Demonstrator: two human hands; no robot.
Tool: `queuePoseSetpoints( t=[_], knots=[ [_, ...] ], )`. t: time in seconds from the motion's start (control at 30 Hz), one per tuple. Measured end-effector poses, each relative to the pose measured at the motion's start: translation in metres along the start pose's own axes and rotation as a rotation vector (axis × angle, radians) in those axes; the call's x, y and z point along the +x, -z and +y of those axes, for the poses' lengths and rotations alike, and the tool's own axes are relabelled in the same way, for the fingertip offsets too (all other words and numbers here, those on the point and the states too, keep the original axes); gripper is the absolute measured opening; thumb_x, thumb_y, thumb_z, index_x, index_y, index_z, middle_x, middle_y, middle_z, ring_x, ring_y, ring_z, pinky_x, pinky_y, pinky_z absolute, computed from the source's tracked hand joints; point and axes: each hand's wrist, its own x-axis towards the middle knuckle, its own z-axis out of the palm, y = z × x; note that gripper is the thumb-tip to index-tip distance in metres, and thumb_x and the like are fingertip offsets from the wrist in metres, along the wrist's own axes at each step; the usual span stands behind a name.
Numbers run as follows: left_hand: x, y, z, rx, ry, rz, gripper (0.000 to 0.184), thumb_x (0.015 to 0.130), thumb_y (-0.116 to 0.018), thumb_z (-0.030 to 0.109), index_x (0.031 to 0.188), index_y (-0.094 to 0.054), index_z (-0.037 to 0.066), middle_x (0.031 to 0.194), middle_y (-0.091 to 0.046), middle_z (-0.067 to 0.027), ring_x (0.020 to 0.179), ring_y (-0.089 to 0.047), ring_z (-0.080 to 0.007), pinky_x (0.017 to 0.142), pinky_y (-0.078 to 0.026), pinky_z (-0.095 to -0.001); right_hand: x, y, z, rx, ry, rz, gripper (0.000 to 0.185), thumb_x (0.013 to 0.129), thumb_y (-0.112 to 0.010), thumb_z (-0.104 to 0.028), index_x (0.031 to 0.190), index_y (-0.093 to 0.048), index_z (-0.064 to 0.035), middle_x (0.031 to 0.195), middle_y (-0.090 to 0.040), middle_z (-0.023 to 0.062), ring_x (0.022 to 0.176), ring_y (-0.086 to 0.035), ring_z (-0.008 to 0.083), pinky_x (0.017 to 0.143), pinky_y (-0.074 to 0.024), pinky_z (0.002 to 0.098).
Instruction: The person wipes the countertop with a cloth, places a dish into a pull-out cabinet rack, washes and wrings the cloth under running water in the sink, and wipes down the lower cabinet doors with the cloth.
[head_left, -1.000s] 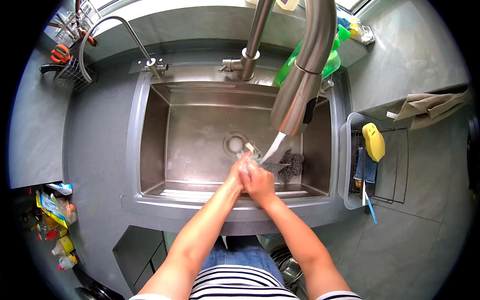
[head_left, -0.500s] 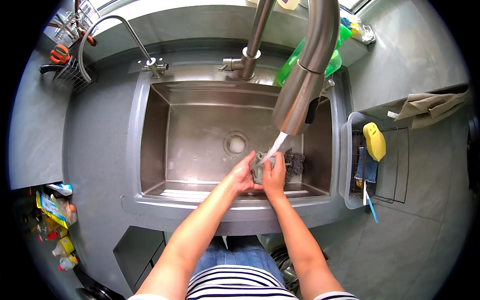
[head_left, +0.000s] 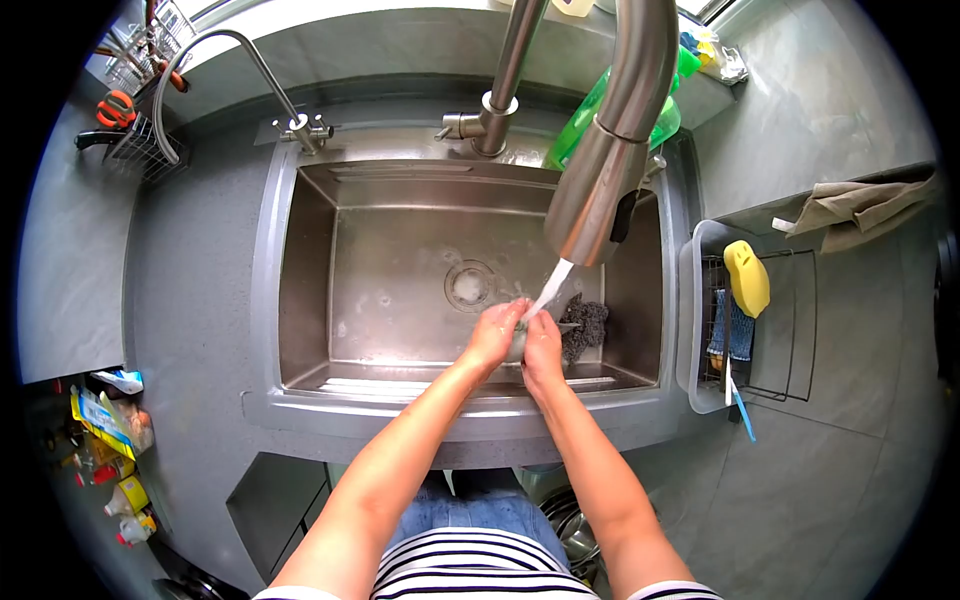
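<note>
Over the right half of the steel sink (head_left: 400,250), water runs from the faucet head (head_left: 592,205) down between my two hands. My left hand (head_left: 493,335) has its fingers curled round the left side of a small greyish-green item (head_left: 517,347), perhaps a cloth. At the item's right side is my right hand (head_left: 542,345), its fingers bent and pressed against it. Most of the item is hidden by the hands and the water. A dark grey mesh scrubber (head_left: 585,328) lies in the sink just right of my right hand.
Right of the sink stands a clear bin (head_left: 688,330) with a yellow sponge (head_left: 747,279) and a blue cloth (head_left: 732,328). Green bottles (head_left: 583,125) are behind the faucet head. A thin curved tap (head_left: 262,65) rises at the back left, near orange-handled scissors (head_left: 116,109).
My hands were clasped together, then spread with the greyish item showing between them. Now they have drawn closer again around it, under the stream.
</note>
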Motion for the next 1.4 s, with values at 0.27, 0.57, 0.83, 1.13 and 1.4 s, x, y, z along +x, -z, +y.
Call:
queuePoseSetpoints(
  t=[0.27,0.57,0.83,1.13,1.4],
  knots=[
    [0.009,0.008,0.008,-0.769,0.356,-0.129,0.044,0.100,-0.040,0.046,0.108,-0.058,0.007,0.103,-0.061,-0.0058,0.102,-0.059,-0.0162,0.091,-0.050,-0.0357,-0.018,0.000,-0.041,-0.852,0.854,-0.401,0.031,0.086,-0.061,-0.009,0.116,-0.056,-0.0027,0.118,-0.058,0.0159,0.116,-0.053,0.0315,0.098,-0.0414,0.0403],
    [0.008,-0.028,0.006,-0.558,0.219,0.126,0.049,0.097,-0.049,0.047,0.109,-0.063,0.002,0.088,-0.064,-0.0037,0.079,-0.058,-0.0148,0.070,-0.049,-0.0301,-0.002,0.006,-0.008,-0.722,0.675,-0.114,0.022,0.092,-0.054,-0.024,0.097,-0.056,-0.0027,0.097,-0.057,0.0166,0.092,-0.054,0.0289,0.079,-0.0439,0.0416],
    [-0.016,-0.002,0.022,0.077,-0.036,0.039,0.051,0.087,-0.066,0.026,0.126,-0.050,-0.002,0.113,-0.060,-0.0066,0.098,-0.055,-0.0140,0.081,-0.046,-0.0312,0.027,0.030,-0.015,-0.203,0.002,-0.190,0.028,0.092,-0.062,-0.025,0.110,-0.057,-0.0035,0.100,-0.060,0.0014,0.097,-0.051,0.0101,0.084,-0.0428,0.0287],
    [-0.017,0.042,0.021,0.235,-0.064,0.020,0.049,0.079,-0.074,0.019,0.123,-0.058,0.007,0.111,-0.064,-0.0100,0.105,-0.059,-0.0178,0.089,-0.046,-0.0320,0.030,0.039,-0.030,-0.259,0.052,-0.299,0.017,0.082,-0.070,-0.008,0.095,-0.059,-0.0051,0.085,-0.061,-0.0013,0.081,-0.056,0.0076,0.074,-0.0448,0.0236],
    [0.003,0.030,-0.017,-0.798,0.380,-0.139,0.046,0.091,-0.062,0.044,0.127,-0.050,0.018,0.106,-0.064,-0.0051,0.095,-0.062,-0.0188,0.083,-0.051,-0.0395,-0.030,-0.016,-0.007,-0.628,0.499,-0.292,0.018,0.084,-0.064,-0.012,0.094,-0.052,-0.0016,0.082,-0.060,0.0160,0.081,-0.062,0.0229,0.070,-0.0477,0.0353]
  ],
)
